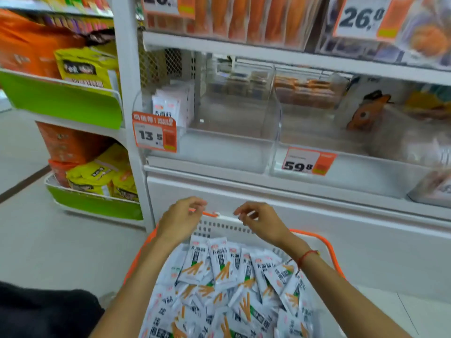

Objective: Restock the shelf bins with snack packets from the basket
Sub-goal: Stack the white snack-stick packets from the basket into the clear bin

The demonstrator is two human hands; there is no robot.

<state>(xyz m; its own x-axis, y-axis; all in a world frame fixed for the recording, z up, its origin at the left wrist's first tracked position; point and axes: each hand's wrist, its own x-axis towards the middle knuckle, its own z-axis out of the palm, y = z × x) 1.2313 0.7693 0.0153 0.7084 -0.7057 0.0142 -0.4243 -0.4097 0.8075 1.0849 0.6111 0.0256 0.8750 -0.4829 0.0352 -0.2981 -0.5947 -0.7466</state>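
A white basket (219, 226) with orange handles stands on the floor in front of the shelf. It is heaped with several white snack packets (219, 267) printed with orange sticks. My left hand (181, 220) pinches the orange handle at the basket's far rim. My right hand (260, 220) curls its fingers on the white rim beside it. Above, a clear shelf bin (231, 132) with a 13.5 price tag (154, 132) holds a short row of the same white packets (170, 103) at its left back; the rest of it is bare.
A second clear bin (341, 142), tagged 59.8, sits to the right with orange and yellow goods behind it. A white shelf ledge (268, 186) juts out just beyond the basket. Green-fronted racks (73, 103) of yellow and orange bags stand to the left.
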